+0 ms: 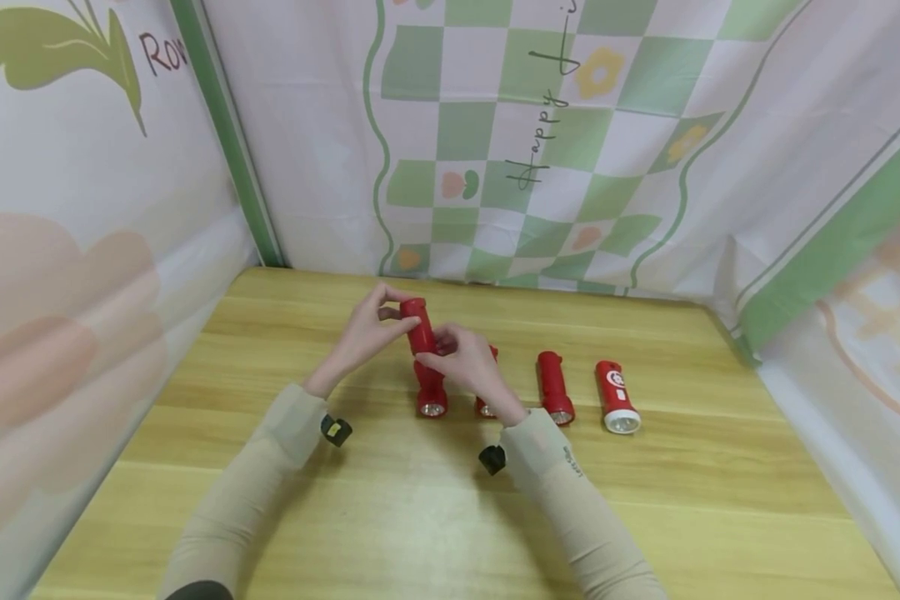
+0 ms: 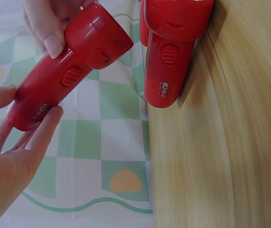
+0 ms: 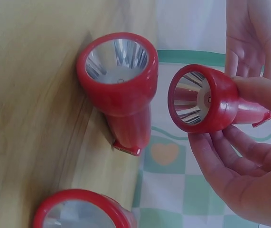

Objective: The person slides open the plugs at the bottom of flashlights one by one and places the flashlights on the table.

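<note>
Both hands hold one red flashlight (image 1: 418, 325) up above the table. My left hand (image 1: 363, 337) grips its tail end between thumb and fingers. Near the lamp head, my right hand (image 1: 465, 358) pinches it; the open lens face shows in the right wrist view, where the held flashlight (image 3: 225, 102) points toward the camera. The left wrist view shows a slide switch and a small white logo on the held flashlight's body (image 2: 54, 83). Just below it, a second red flashlight (image 1: 431, 393) lies on the table, lamp toward me.
A third red flashlight (image 1: 484, 408) is partly hidden behind the right hand. Further right lie another red flashlight (image 1: 552, 385) and a red one with a white lamp rim (image 1: 617, 398). They form a row on the wooden table (image 1: 420, 517). Patterned cloth (image 1: 480, 133) hangs behind.
</note>
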`<control>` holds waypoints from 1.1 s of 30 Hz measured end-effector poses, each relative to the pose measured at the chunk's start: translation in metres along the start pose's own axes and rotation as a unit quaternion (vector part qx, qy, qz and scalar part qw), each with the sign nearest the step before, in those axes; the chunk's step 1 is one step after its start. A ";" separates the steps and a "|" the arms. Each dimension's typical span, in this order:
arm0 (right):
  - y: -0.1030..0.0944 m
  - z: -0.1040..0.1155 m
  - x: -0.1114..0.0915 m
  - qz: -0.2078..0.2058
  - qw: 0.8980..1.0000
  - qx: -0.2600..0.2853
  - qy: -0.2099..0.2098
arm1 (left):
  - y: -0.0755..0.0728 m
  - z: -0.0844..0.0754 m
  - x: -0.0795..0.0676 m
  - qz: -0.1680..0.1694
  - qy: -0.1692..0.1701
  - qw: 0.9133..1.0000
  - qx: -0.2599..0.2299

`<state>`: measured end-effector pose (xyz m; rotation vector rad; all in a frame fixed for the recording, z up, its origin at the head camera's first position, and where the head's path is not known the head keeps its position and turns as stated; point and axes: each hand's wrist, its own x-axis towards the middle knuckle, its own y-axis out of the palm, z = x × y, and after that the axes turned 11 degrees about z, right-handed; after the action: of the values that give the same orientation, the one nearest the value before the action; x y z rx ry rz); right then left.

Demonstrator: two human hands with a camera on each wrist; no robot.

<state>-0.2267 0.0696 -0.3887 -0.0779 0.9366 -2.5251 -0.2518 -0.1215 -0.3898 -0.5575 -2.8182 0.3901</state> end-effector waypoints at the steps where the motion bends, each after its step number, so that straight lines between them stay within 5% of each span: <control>1: -0.001 0.000 0.000 -0.001 1.000 -0.001 -0.001 | 0.000 0.000 0.000 0.000 0.001 1.000 0.002; 18: -0.010 -0.007 -0.006 -0.010 1.000 -0.001 -0.017 | 0.005 0.000 -0.003 -0.002 0.015 1.000 -0.002; 33: -0.021 -0.010 -0.012 -0.005 1.000 -0.011 -0.018 | 0.005 -0.004 -0.003 -0.013 -0.025 0.999 -0.033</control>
<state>-0.2257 0.0948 -0.3817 -0.1356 0.9506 -2.5146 -0.2467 -0.1170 -0.3884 -0.5325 -2.8920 0.3102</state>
